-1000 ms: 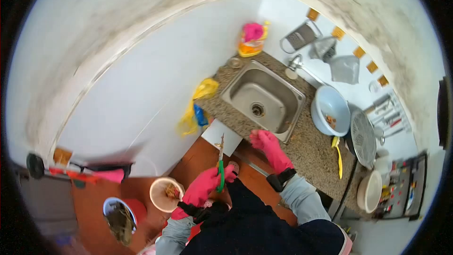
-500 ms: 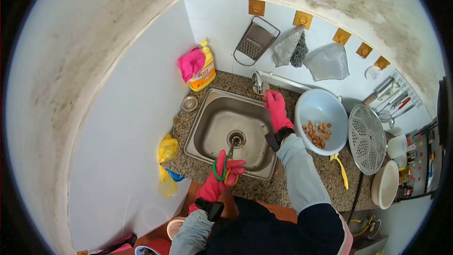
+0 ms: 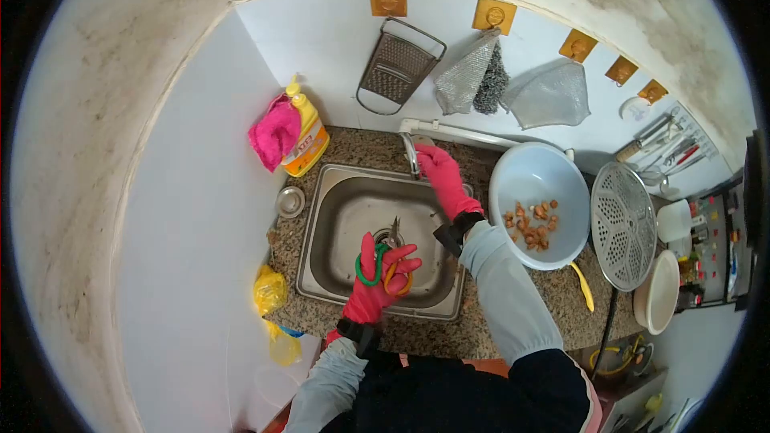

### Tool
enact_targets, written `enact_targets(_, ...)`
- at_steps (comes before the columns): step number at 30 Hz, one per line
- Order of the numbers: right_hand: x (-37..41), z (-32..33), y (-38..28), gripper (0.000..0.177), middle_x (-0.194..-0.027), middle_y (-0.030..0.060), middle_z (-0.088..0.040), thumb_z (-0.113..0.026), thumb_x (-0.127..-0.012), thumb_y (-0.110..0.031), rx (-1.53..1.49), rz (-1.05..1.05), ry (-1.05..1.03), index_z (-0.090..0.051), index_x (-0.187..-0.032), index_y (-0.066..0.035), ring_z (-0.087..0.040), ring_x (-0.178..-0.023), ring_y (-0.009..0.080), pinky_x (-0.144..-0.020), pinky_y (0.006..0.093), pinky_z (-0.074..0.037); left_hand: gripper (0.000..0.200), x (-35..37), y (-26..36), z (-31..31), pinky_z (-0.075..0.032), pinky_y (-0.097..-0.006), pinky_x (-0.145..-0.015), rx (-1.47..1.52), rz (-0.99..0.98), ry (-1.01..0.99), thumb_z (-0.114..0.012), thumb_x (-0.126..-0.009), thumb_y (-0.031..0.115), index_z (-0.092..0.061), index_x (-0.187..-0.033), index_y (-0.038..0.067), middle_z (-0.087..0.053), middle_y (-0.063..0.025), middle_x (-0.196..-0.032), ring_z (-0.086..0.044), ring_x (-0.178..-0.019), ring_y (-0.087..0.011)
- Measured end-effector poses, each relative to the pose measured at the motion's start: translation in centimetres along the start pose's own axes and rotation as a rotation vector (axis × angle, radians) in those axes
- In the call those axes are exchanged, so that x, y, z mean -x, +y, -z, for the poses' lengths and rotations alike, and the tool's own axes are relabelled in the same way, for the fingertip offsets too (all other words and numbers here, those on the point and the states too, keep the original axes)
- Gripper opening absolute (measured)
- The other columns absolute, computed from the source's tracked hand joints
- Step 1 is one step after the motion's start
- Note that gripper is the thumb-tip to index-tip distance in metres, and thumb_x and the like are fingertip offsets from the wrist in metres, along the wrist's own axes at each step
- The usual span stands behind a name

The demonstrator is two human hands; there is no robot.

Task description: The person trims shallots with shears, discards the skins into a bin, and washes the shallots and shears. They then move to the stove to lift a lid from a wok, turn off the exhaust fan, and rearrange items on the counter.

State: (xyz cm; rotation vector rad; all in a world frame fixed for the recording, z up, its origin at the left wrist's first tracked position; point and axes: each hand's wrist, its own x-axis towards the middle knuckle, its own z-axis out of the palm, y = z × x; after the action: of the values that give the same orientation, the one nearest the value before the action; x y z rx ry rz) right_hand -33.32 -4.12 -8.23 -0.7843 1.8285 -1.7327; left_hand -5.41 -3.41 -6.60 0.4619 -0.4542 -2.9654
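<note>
Both my hands wear pink rubber gloves. My left hand [image 3: 375, 290], over the front of the steel sink [image 3: 335, 212], holds a pair of scissors [image 3: 394, 229] with a green and an orange handle loop. The fingers pass through the loops, and the blades point away from me toward the drain. At the back of the sink, my right hand [image 3: 443, 180] has its fingers on the chrome faucet [image 3: 411, 157]; the fingertips are partly hidden there. I see no water running.
Right of the sink stands a light blue basin [image 3: 568, 180] with several brown pieces inside. Beside it are a yellow-handled peeler [image 3: 583, 287], a perforated steel strainer [image 3: 623, 228] and a cream bowl [image 3: 655, 293]. A yellow detergent bottle [image 3: 308, 140] stands back left; a grater [image 3: 398, 68] hangs above.
My right hand has moved left onto the faucet. My left hand, with the scissors, has moved forward over the sink, and the blades now point up more. The view has shifted slightly.
</note>
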Motion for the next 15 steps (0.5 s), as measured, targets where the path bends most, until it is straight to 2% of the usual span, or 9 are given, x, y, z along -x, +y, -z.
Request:
enact_targets(1, 0.6, -0.2, -0.4, 0.026, -0.095, 0.0092, -0.066, -0.056, -0.092, -0.013, 0.014, 0.004, 0.02, -0.065, -0.115, -0.006, -0.062, -0.077, 0.0132, -0.072, 0.0276, -0.051, 0.073, -0.5, 0.6, 0.1, -0.042, -0.0265, -0.053, 0.111, 0.079, -0.211, -0.035, -0.09, 0.068, -0.057, -0.127, 0.008, -0.063, -0.0149, -0.119, -0.065, -0.085, -0.0234)
enact_targets(2, 0.9, -0.4, -0.9, 0.026, -0.095, 0.0092, -0.066, -0.056, -0.092, -0.013, 0.021, 0.0, 0.039, -0.065, -0.115, -0.006, -0.062, -0.077, 0.0132, -0.072, 0.0276, -0.051, 0.073, -0.8, 0.5, -0.1, -0.042, -0.0265, -0.053, 0.114, 0.099, -0.218, -0.035, -0.09, 0.068, -0.057, -0.127, 0.008, -0.063, -0.0149, -0.119, -0.065, -0.085, -0.0234)
enact_targets(4, 1.1, -0.1, -1.2, 0.028, -0.098, 0.009, -0.066, -0.057, -0.091, -0.012, 0.066, 0.003, 0.011, -0.064, -0.118, -0.006, -0.063, -0.079, 0.0139, -0.074, 0.0277, -0.051, 0.077, -1.5, -0.1, -0.8, -0.042, -0.0262, -0.056, -0.139, -0.232, 0.135, -0.031, -0.089, 0.071, -0.057, -0.127, 0.009, -0.063, -0.0115, -0.121, -0.063, -0.097, -0.0233)
enact_targets(5, 1.3, 0.0, -1.4, 0.028, -0.098, 0.009, -0.066, -0.057, -0.091, -0.012, 0.083, -0.001, 0.019, -0.064, -0.118, -0.006, -0.063, -0.079, 0.0139, -0.074, 0.0277, -0.051, 0.077, -2.1, 0.2, -0.8, -0.042, -0.0262, -0.056, -0.127, -0.222, 0.124, -0.031, -0.089, 0.071, -0.057, -0.127, 0.009, -0.063, -0.0115, -0.121, -0.063, -0.097, -0.0233)
enact_targets(7, 1.6, 0.1, -0.9, 0.028, -0.1, 0.0084, -0.066, -0.056, -0.092, -0.013, 0.045, -0.022, -0.019, -0.064, -0.118, -0.006, -0.063, -0.081, 0.0144, -0.075, 0.0286, -0.051, 0.081, -3.4, 1.7, -0.2, -0.039, -0.0248, -0.056, 0.027, -0.013, 0.098, -0.027, -0.087, 0.074, -0.061, -0.123, 0.01, -0.064, -0.0099, -0.12, -0.063, -0.097, -0.0203)
enact_targets(11, 2.6, 1.1, -0.2, 0.028, -0.097, 0.0071, -0.066, -0.055, -0.094, -0.017, 0.177, 0.086, -0.023, -0.063, -0.119, -0.007, -0.062, -0.082, 0.0134, -0.075, 0.0296, -0.051, 0.083, -5.5, 2.4, 1.7, -0.038, -0.0253, -0.057, 0.064, 0.148, -0.039, -0.028, -0.085, 0.077, -0.061, -0.124, 0.011, -0.064, -0.0111, -0.12, -0.062, -0.085, -0.0181)
enact_targets(13, 4.4, 1.3, -0.8, 0.031, -0.096, 0.0082, -0.067, -0.057, -0.093, -0.021, 0.054, -0.035, 0.123, -0.062, -0.116, -0.003, -0.063, -0.083, 0.015, -0.077, 0.0297, -0.05, 0.082, -5.8, 2.8, 2.1, -0.036, -0.0259, -0.054, 0.208, 0.278, -0.226, -0.033, -0.085, 0.075, -0.054, -0.132, 0.012, -0.06, -0.0167, -0.124, -0.056, -0.068, -0.0163)
enact_targets(14, 5.8, 1.6, -1.3, 0.031, -0.096, 0.0082, -0.067, -0.057, -0.093, -0.021, 0.057, -0.036, 0.128, -0.062, -0.116, -0.003, -0.063, -0.083, 0.015, -0.077, 0.0297, -0.05, 0.082, -6.0, 2.9, 2.1, -0.036, -0.0259, -0.054, 0.209, 0.283, -0.229, -0.033, -0.085, 0.075, -0.054, -0.132, 0.012, -0.06, -0.0167, -0.124, -0.056, -0.068, -0.0163)
enact_targets(15, 7.5, 1.9, -2.1, 0.032, -0.095, 0.0082, -0.067, -0.057, -0.093, -0.025, 0.032, -0.185, 0.092, -0.062, -0.113, 0.0, -0.063, -0.082, 0.0161, -0.076, 0.0296, -0.05, 0.084, -6.4, 3.0, 1.8, -0.036, -0.0274, -0.054, 0.234, 0.282, -0.25, -0.034, -0.084, 0.076, -0.054, -0.132, 0.01, -0.061, -0.0175, -0.123, -0.049, -0.063, -0.0148)
